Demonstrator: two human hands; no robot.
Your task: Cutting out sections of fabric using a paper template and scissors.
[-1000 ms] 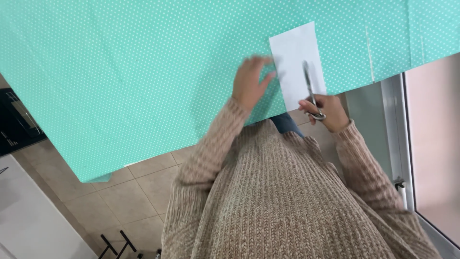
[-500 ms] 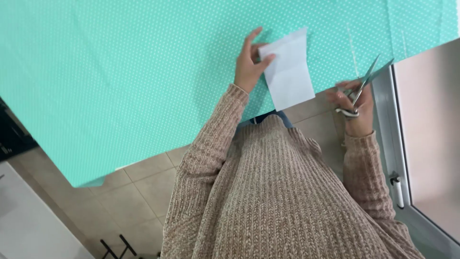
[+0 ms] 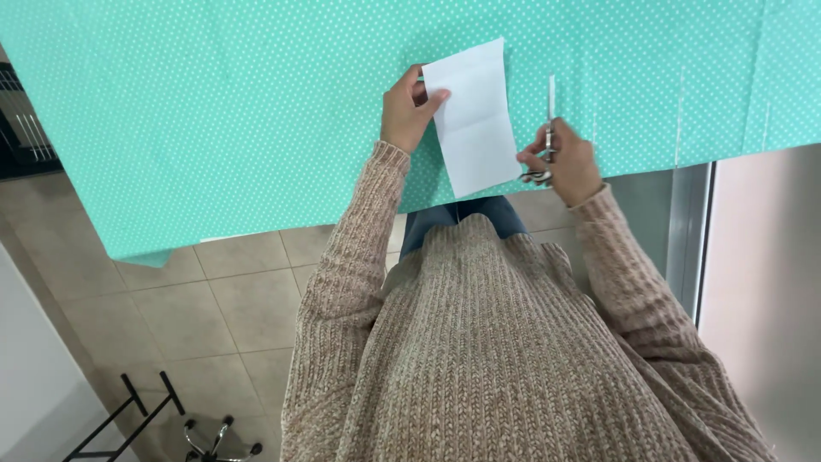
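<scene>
Over the cloth [image 3: 214, 111], I see my left hand [image 3: 406, 111] pinching the paper [image 3: 475, 120], my right hand [image 3: 564, 162] (at three o'clock) clamped on scissors [image 3: 547, 137].

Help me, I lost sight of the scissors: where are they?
In the head view, the scissors are in the right hand, just right of the white paper, over the teal tablecloth.

Left hand [image 3: 409, 109] pinching, right hand [image 3: 560, 162] fisted (sleeved arms).

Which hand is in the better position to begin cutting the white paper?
Right, probably. The right hand holds the scissors, blades beside the white paper edge. The left hand only grips the paper's other side, steadying it.
</scene>
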